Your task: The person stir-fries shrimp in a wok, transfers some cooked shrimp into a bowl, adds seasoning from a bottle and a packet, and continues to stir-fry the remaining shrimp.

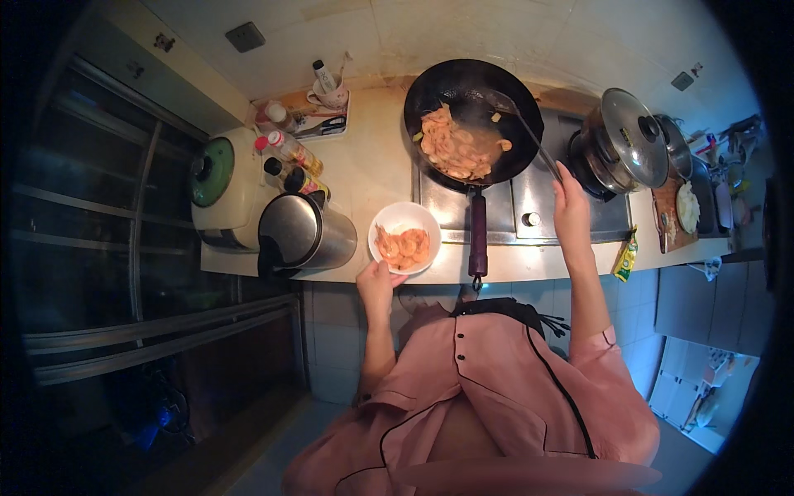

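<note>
My left hand (376, 286) grips the lower rim of a white bowl (404, 212) at the counter's front edge. Several cooked shrimp (406, 248) lie in the bowl. In my right hand (569, 204) is the handle of a metal spatula (538, 144), its blade resting inside a black wok (434, 84). A heap of shrimp (456, 146) in some liquid fills the left and lower part of the wok, with a few loose pieces to the right. The wok stands on the left burner of the gas stove (456, 214), its dark red handle (477, 239) pointing towards me.
Left of the bowl stand a metal canister (335, 232), bottles (291, 152) and a cooker with a green lid (214, 172). A lidded pot (626, 146) occupies the right burner. Farther right are a yellow-green packet (628, 255) and a cutting board (667, 214) bearing a plate of pale food (688, 208).
</note>
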### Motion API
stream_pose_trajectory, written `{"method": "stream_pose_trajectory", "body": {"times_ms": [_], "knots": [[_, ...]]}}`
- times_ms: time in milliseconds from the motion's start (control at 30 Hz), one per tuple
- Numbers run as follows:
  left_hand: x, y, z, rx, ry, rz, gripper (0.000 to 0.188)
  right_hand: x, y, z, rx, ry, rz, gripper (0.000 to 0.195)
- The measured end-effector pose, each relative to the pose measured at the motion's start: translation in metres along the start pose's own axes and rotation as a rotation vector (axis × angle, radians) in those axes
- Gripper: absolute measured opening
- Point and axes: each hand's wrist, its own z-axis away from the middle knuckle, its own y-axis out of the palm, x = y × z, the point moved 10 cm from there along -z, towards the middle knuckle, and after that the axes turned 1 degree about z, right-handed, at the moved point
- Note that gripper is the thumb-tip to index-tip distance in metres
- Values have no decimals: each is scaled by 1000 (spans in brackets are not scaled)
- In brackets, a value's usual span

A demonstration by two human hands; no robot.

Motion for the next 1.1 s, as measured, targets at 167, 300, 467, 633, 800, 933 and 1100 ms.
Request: {"method": "stream_pose_trajectory", "body": {"times_ms": [167,300,467,633,800,933,1100], "knots": [[36,-12,14,-62,-23,77,30,21,38,-22,30,-68,17,35],[49,-26,12,-106,-27,80,31,33,59,-29,60,-126,-15,37],[53,-37,9,-128,-29,85,32,32,61,-23,116,-169,-10,38],[61,-36,-2,-112,-19,117,32,14,28,-19,135,-111,118,37],[68,-29,-4,-85,-37,161,37,11,11,-21,24,-61,83,38],[71,-42,-2,-134,41,169,40,7,17,-14,-6,-33,112,38],[106,-179,-11,-540,122,229,19,-10,46,9,108,0,145,39]]}}
